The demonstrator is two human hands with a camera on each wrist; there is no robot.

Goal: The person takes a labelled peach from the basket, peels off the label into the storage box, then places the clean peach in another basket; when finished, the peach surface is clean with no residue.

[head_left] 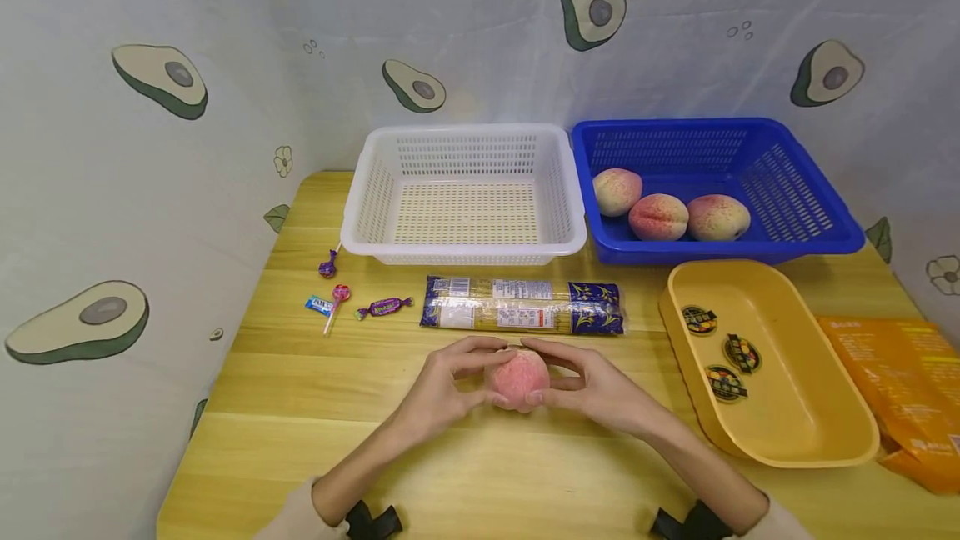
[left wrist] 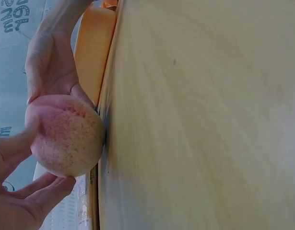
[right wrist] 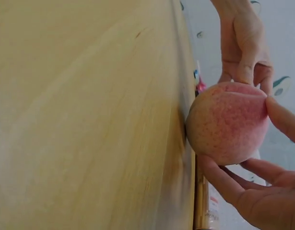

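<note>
A pink and cream peach [head_left: 517, 379] is held between both hands at the front middle of the table. My left hand [head_left: 442, 382] grips its left side, thumb in front and fingers behind. From the right, my right hand [head_left: 600, 386] grips it the same way. Both wrist views show the peach [left wrist: 65, 136] low at the tabletop, its speckled skin facing the left camera and its crease [right wrist: 243, 92] near the top in the right one. Just behind the hands lies a pack of spaghetti [head_left: 522, 305] with blue ends.
A white basket [head_left: 465, 252] stands at the back, beside a blue basket [head_left: 712, 250] with three peaches. To the right are a yellow tray [head_left: 787, 415] bearing three round black stickers and an orange bag [head_left: 911, 390]. Lollipops [head_left: 341, 293] and wrapped candies [head_left: 385, 307] lie at left.
</note>
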